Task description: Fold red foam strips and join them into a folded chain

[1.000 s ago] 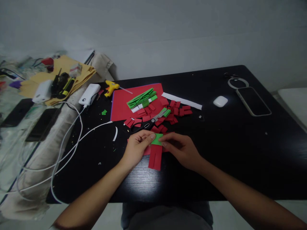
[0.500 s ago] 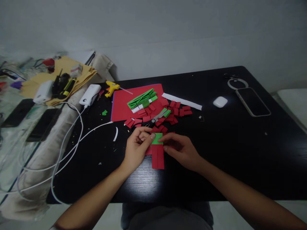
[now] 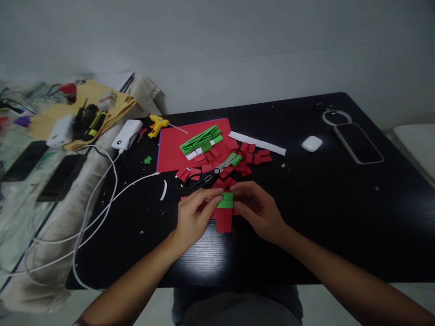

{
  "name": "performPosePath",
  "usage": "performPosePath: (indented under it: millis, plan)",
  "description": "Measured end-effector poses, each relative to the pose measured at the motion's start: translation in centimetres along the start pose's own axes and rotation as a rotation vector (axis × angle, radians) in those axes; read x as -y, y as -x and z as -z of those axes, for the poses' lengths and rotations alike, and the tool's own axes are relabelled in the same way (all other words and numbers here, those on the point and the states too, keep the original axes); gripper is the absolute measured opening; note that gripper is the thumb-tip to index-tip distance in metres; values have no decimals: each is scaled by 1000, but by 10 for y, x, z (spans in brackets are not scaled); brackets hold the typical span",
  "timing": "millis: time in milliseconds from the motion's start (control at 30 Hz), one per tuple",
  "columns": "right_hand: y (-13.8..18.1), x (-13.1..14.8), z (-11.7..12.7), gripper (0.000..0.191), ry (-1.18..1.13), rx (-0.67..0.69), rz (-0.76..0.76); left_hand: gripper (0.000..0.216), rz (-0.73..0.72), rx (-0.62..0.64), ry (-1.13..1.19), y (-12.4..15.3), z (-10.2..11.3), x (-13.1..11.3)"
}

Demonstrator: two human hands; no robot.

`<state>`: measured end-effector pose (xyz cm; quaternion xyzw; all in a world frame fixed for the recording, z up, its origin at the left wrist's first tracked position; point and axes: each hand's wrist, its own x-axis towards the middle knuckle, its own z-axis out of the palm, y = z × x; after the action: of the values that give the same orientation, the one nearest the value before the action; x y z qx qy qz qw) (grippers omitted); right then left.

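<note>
Between my two hands is a folded paper piece (image 3: 224,219), red below with a green band (image 3: 225,200) across its upper part. My left hand (image 3: 195,215) pinches the band's left edge between thumb and fingers. At the right edge, my right hand (image 3: 260,210) holds the same piece with thumb and forefinger. Beneath and behind it lies more red paper, partly hidden by my hands. Just beyond my fingers are black-handled scissors (image 3: 216,172) among many small folded red paper pieces (image 3: 249,158).
A red sheet (image 3: 168,151) carries a bundle of folded green paper (image 3: 202,139). Near it are a yellow glue gun (image 3: 158,125), a white strip (image 3: 258,143) and a white power bank (image 3: 127,134) with cables. A white case (image 3: 311,144) and a phone (image 3: 358,143) lie right.
Both hands have shifted slightly with the paper piece, whose green band now sits a little lower and to the right. My left fingers have straightened toward the band. The scissors' handles show more fully.
</note>
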<state>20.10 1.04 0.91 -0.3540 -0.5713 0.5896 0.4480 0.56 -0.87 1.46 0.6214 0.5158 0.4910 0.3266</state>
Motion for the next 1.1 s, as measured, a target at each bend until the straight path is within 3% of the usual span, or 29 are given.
performPosePath:
  millis: [167, 433, 767, 1100]
  plan:
    - [-1, 0, -2, 13, 176, -98, 21, 23, -104, 58, -49, 4, 2, 2]
    - [0, 0, -3, 13, 191, -133, 33, 30, -180, 75, -75, 5, 3, 3]
    - [1, 5, -2, 10, 328, -150, 113, 31, -143, 12, -65, 5, 3, -1]
    - [3, 2, -2, 17, 383, -158, 235, 25, -288, -12, -156, 5, 5, 1]
